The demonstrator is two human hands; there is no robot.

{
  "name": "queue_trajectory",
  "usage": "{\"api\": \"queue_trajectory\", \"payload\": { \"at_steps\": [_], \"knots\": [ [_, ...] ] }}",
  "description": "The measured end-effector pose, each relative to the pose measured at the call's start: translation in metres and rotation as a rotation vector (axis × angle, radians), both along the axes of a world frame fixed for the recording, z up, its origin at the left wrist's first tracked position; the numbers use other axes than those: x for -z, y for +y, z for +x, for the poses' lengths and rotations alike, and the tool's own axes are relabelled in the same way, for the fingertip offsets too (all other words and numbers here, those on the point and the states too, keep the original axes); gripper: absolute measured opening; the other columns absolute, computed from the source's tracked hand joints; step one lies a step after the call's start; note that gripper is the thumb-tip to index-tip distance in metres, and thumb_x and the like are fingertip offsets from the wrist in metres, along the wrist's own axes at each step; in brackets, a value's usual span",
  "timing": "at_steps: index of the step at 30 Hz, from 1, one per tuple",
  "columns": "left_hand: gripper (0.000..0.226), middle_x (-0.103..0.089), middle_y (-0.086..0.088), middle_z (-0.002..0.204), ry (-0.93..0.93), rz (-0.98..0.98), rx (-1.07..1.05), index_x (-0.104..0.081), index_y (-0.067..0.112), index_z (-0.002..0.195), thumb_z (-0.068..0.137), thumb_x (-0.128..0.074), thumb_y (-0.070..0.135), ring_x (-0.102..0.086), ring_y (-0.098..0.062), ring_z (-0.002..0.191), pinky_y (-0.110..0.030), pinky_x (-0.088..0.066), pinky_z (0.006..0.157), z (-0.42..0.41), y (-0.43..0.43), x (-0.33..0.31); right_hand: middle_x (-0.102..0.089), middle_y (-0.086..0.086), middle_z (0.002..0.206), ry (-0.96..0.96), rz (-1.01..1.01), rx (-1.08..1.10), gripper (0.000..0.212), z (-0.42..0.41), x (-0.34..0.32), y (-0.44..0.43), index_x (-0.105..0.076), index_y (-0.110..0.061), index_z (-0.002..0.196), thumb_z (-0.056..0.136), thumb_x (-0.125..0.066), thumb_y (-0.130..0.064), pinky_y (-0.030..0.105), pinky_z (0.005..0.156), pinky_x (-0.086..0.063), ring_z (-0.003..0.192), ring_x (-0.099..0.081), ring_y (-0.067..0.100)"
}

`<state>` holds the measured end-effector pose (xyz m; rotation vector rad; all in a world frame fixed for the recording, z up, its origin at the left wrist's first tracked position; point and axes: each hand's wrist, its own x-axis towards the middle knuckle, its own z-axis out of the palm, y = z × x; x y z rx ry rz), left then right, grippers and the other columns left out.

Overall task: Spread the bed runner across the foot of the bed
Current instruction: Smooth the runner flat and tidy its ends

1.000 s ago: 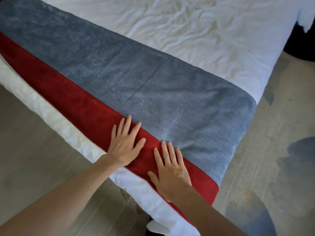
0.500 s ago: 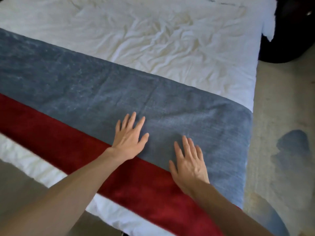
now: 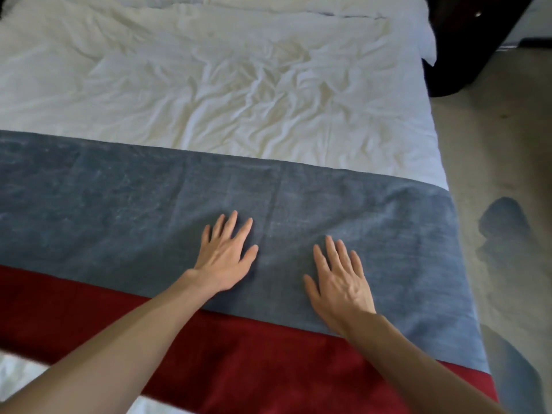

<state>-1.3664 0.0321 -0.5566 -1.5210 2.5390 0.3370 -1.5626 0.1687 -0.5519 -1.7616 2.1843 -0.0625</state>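
Note:
The bed runner (image 3: 119, 210) lies flat across the foot of the bed, a wide blue-grey band with a red band along its near edge. Its right end hangs over the bed's right side. My left hand (image 3: 227, 255) lies palm down on the blue-grey band, fingers straight and spread. My right hand (image 3: 340, 282) lies flat on the same band a little to the right, fingers straight. Behind the runner the white sheet (image 3: 239, 85) is creased and wrinkled.
Beige carpet (image 3: 493, 144) with dark blue patches runs along the bed's right side. A dark piece of furniture (image 3: 466, 40) stands at the top right, close to the bed's far corner. A strip of white bedding (image 3: 18, 375) shows at the lower left.
Both hands have slid from the red band up onto the blue-grey band, away from me. My view has swung so the runner now lies nearly level across the frame.

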Motion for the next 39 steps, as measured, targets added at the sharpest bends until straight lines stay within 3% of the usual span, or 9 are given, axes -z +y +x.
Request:
{"api": "queue_trajectory", "payload": {
  "at_steps": [15, 20, 22, 25, 28, 32, 36, 39],
  "knots": [
    [0.054, 0.003, -0.003, 0.159, -0.036, 0.08, 0.115, -0.009, 0.025, 0.15, 0.1, -0.019, 0.042, 0.0, -0.027, 0.145, -0.049, -0.006, 0.116, -0.067, -0.118, -0.007, 0.005, 0.011, 0.158, -0.01, 0.083, 0.006, 0.062, -0.034, 0.005, -0.139, -0.011, -0.012, 0.15, 0.098, -0.026, -0.044, 0.043, 0.117, -0.003, 0.145, 0.006, 0.027],
    [0.051, -0.002, -0.008, 0.158, -0.009, 0.014, 0.118, -0.012, 0.021, 0.149, 0.101, -0.027, 0.029, -0.007, -0.029, 0.143, -0.048, -0.014, 0.114, -0.054, -0.148, -0.001, 0.002, 0.018, 0.157, 0.026, -0.019, 0.052, 0.038, -0.034, 0.001, -0.185, -0.039, -0.006, 0.132, 0.099, -0.033, -0.022, 0.043, 0.118, -0.006, 0.145, 0.002, 0.03],
    [0.053, -0.006, -0.008, 0.157, -0.007, -0.044, 0.078, -0.014, 0.02, 0.148, 0.099, -0.033, 0.019, -0.01, -0.029, 0.142, -0.047, -0.016, 0.113, -0.05, -0.168, -0.001, -0.013, 0.018, 0.155, 0.035, -0.053, 0.089, 0.035, -0.038, -0.002, -0.201, -0.039, -0.007, 0.13, 0.096, -0.038, -0.013, 0.042, 0.117, -0.011, 0.144, -0.01, 0.03],
    [0.043, -0.038, -0.009, 0.142, -0.031, -0.133, 0.035, -0.036, 0.018, 0.138, 0.096, -0.039, 0.011, -0.032, -0.031, 0.129, -0.045, -0.026, 0.105, -0.047, -0.204, -0.006, -0.055, 0.012, 0.121, 0.043, -0.11, 0.181, 0.031, -0.048, -0.006, -0.22, -0.044, -0.011, 0.123, 0.092, -0.045, -0.009, 0.039, 0.1, -0.032, 0.112, -0.049, 0.029],
    [0.024, -0.055, -0.004, 0.116, -0.052, -0.127, 0.088, -0.057, 0.02, 0.115, 0.098, -0.041, 0.025, -0.044, -0.027, 0.109, -0.041, -0.03, 0.093, -0.04, -0.232, -0.01, -0.057, 0.01, 0.102, 0.039, -0.087, 0.229, 0.02, -0.049, -0.006, -0.231, -0.055, -0.011, 0.11, 0.091, -0.05, -0.009, 0.038, 0.087, -0.039, 0.093, -0.051, 0.027],
    [0.015, -0.058, 0.001, 0.104, -0.041, -0.174, 0.159, -0.061, 0.023, 0.1, 0.096, -0.048, 0.03, -0.047, -0.022, 0.101, -0.038, -0.028, 0.09, -0.038, -0.248, -0.01, -0.058, 0.009, 0.095, 0.05, -0.084, 0.26, 0.014, -0.049, -0.005, -0.241, -0.062, -0.01, 0.097, 0.086, -0.056, -0.005, 0.034, 0.083, -0.037, 0.087, -0.05, 0.025],
    [0.016, -0.056, 0.001, 0.106, -0.024, -0.262, 0.108, -0.06, 0.023, 0.103, 0.096, -0.048, 0.031, -0.046, -0.022, 0.103, -0.04, -0.027, 0.093, -0.042, -0.253, -0.005, -0.056, 0.009, 0.096, 0.112, -0.102, 0.312, 0.013, -0.052, -0.005, -0.251, -0.059, -0.01, 0.098, 0.085, -0.059, -0.009, 0.035, 0.083, -0.037, 0.088, -0.049, 0.025],
    [0.039, -0.042, -0.008, 0.133, 0.006, -0.249, 0.119, -0.046, 0.018, 0.128, 0.095, -0.039, 0.038, -0.037, -0.027, 0.124, -0.045, -0.02, 0.107, -0.034, -0.238, 0.007, -0.047, 0.018, 0.123, 0.159, -0.056, 0.294, 0.034, -0.036, 0.003, -0.246, -0.049, -0.007, 0.122, 0.089, -0.046, -0.014, 0.041, 0.103, -0.034, 0.113, -0.044, 0.033]
  ]
}}
